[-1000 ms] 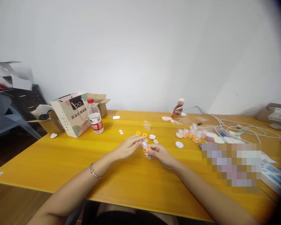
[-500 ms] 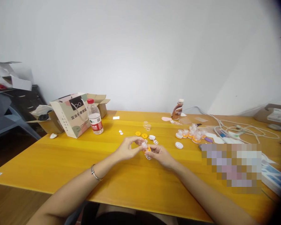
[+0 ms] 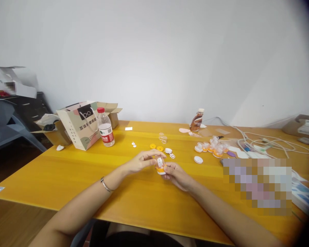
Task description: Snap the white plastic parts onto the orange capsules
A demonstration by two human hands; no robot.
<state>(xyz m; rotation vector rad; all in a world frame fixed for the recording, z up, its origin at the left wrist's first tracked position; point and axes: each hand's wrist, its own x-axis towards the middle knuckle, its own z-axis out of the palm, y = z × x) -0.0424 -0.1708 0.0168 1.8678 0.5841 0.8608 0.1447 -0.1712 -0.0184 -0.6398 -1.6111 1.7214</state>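
Note:
Both my hands meet over the middle of the yellow table (image 3: 67, 171). Between them is a small toy part (image 3: 160, 164), a clear dome on an orange base. My left hand (image 3: 140, 163) pinches its top with curled fingers. My right hand (image 3: 175, 173) grips the orange base from below. Loose pieces lie just beyond: two yellow discs (image 3: 156, 147), a white perforated piece (image 3: 172, 156) and a white round cap (image 3: 198, 159). A cluster of finished orange-and-clear pieces (image 3: 212, 148) sits to the right.
A paper bag (image 3: 78, 126), a water bottle (image 3: 105, 127) and open cardboard boxes (image 3: 113, 113) stand at the back left. A brown drink bottle (image 3: 197, 120) stands at the back, with white cables (image 3: 267, 142) to its right. A blurred patch covers the right side.
The part now stands upright between my hands, with the dome on top. My left fingers have shifted from its side to its top. My right hand barely moved.

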